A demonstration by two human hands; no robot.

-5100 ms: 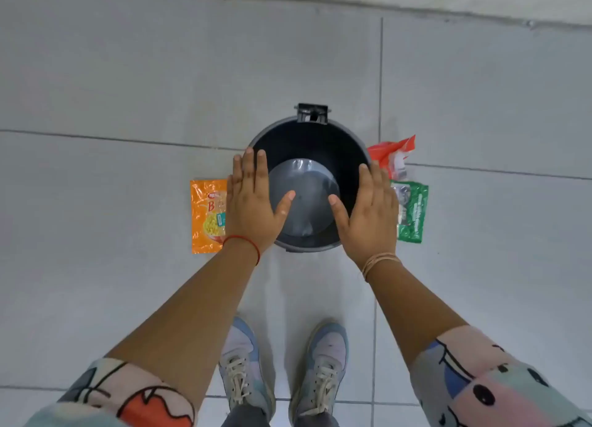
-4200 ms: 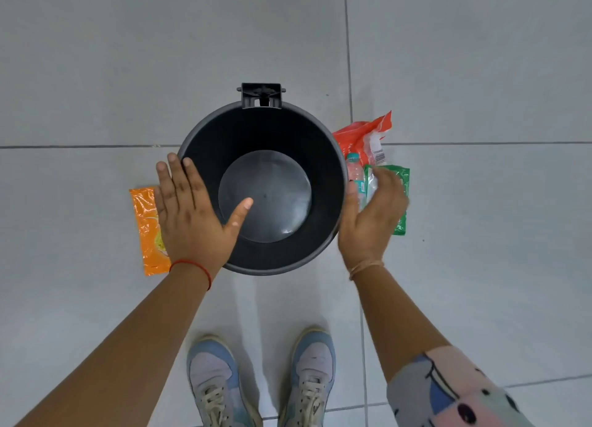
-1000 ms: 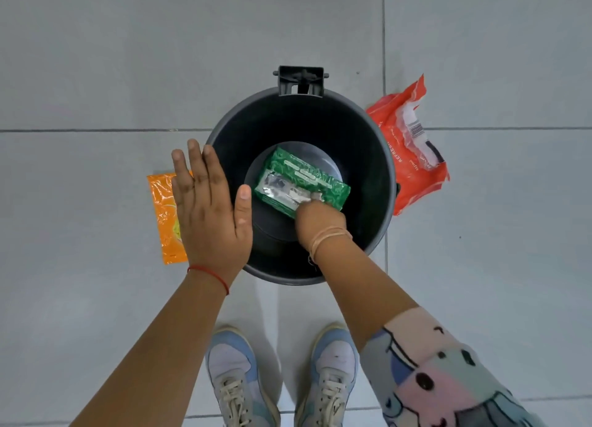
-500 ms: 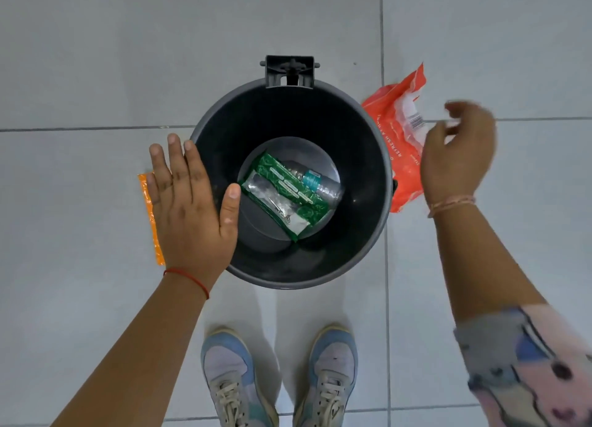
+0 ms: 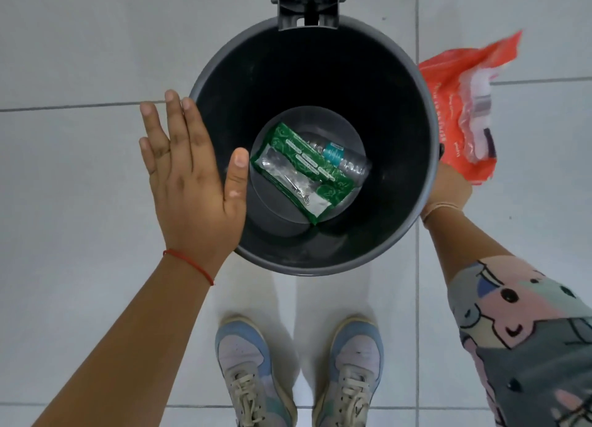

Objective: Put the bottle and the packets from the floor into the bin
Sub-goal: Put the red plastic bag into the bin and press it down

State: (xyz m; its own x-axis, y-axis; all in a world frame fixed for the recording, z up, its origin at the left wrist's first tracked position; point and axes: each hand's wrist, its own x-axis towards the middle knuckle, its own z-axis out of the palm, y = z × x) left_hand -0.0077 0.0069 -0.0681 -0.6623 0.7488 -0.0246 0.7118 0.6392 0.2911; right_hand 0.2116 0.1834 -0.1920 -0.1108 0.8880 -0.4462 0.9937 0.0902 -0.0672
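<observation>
Dark grey plastic bin [image 5: 426, 112] stands on pale floor tiles [image 5: 80, 42], seen from above; at its bottom lie a green packet [image 5: 298, 173] w/ a clear bottle [image 5: 342, 157] partly under it, toward the far right of the base. Left hand [image 5: 189, 183] hovers flat, fingers spread, over the bin's left rim, holding nothing. Right hand [image 5: 448, 189], mostly hidden behind the bin's right rim, grasps a blurred red-orange packet [image 5: 448, 106] just outside that rim; two sneakers [image 5: 256, 375] show near the bottom edge.
</observation>
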